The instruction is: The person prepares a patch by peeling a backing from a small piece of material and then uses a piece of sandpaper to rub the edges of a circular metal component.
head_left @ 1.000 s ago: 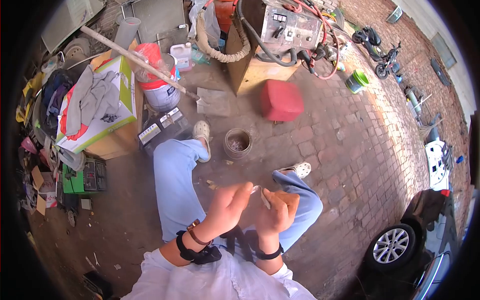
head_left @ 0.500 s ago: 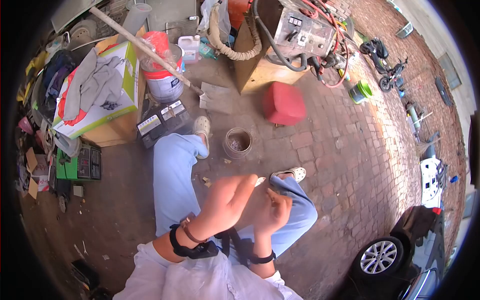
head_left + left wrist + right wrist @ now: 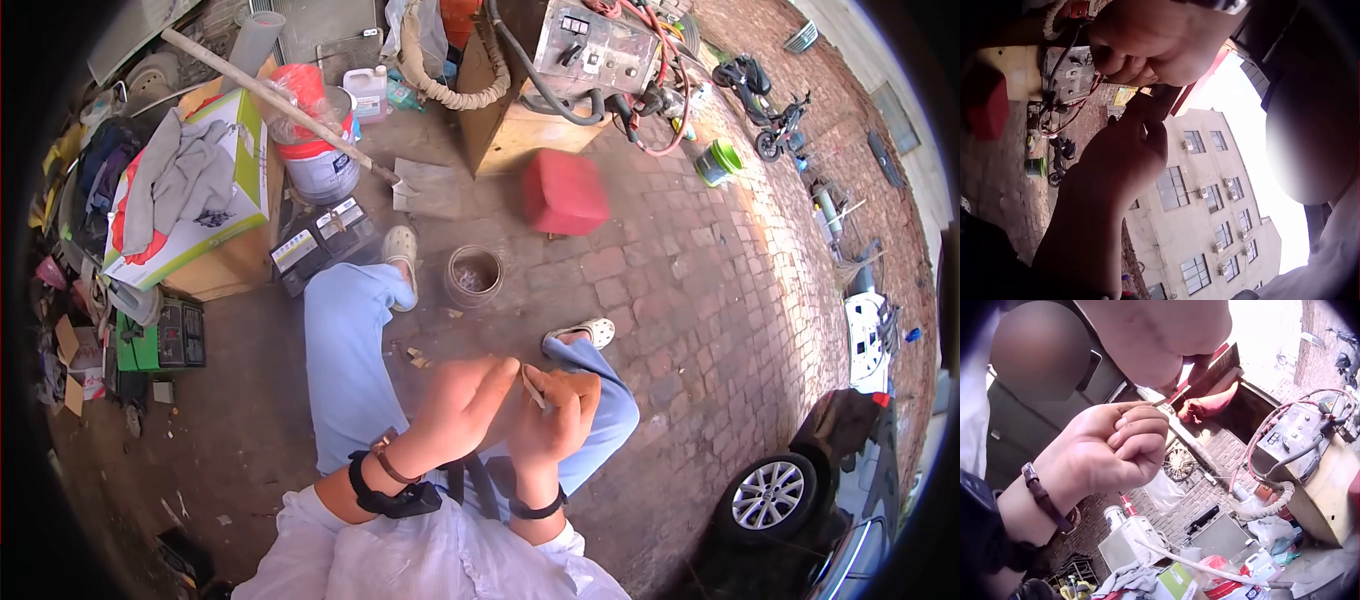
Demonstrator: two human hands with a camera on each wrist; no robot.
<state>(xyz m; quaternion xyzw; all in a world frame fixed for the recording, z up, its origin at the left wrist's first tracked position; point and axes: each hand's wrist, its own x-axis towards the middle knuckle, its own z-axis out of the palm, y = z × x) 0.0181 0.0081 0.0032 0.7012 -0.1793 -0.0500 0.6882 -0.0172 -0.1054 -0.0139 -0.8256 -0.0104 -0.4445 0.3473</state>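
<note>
I sit over a brick floor with both hands raised close together above my knees. My left hand (image 3: 462,398), with a watch on its wrist, curls its fingers and pinches a thin pale strip (image 3: 534,388); in the right wrist view the strip (image 3: 1169,399) pokes out past that left hand's (image 3: 1124,442) fingertips. My right hand (image 3: 556,412) curls round the strip's other end, thumb on top. The left wrist view shows the left hand (image 3: 1154,37) above the right hand (image 3: 1124,161), their fingertips meeting.
A rusty tin can (image 3: 473,276) stands on the floor between my feet. Beyond it are a red stool (image 3: 565,192), two batteries (image 3: 320,240), a cloth-covered box (image 3: 190,200) and a machine with hoses (image 3: 590,45). A car wheel (image 3: 770,495) is at lower right.
The hands stay together above my knees. Half a second ago the right hand sat slightly apart from the left; now the fingertips meet again on the strip.
</note>
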